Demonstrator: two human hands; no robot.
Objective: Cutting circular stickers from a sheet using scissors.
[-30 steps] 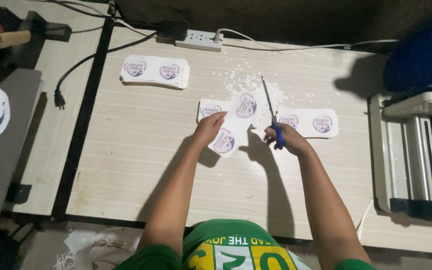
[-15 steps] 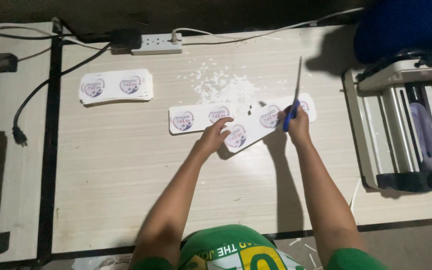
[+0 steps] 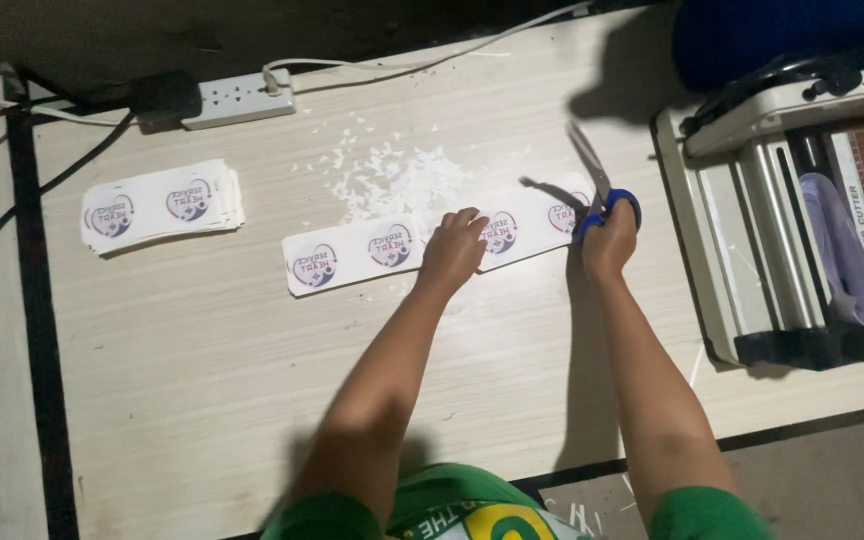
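Nearest, a green shirt (image 3: pixel 452 515) with yellow print is seen at the bottom edge, and two bare forearms are stretched from it across a pale wood-grain table (image 3: pixel 202 390). Further out, the left hand (image 3: pixel 452 250) is laid palm down, fingers spread flat, on a white strip of printed stickers (image 3: pixel 352 257); nothing is gripped by it, the sheet is only pressed to the table. Just right of it, a second sticker strip (image 3: pixel 532 215) is overlapped by the same fingers and reaches to the right hand (image 3: pixel 609 240). That hand is closed through the blue handles of a pair of scissors (image 3: pixel 597 190), whose blades are pointed away toward the far edge and are seen close together, almost shut. Well to the left, a neat stack of cut sticker pairs (image 3: pixel 162 203) is placed apart from the hands. Beyond the strips, a scatter of small white paper scraps (image 3: pixel 392 175) is spread on the table. At the right edge, a paper trimmer (image 3: pixel 782 220) with a grey base is set. Farthest, a white power strip (image 3: pixel 237 97) with cables is laid along the far edge.
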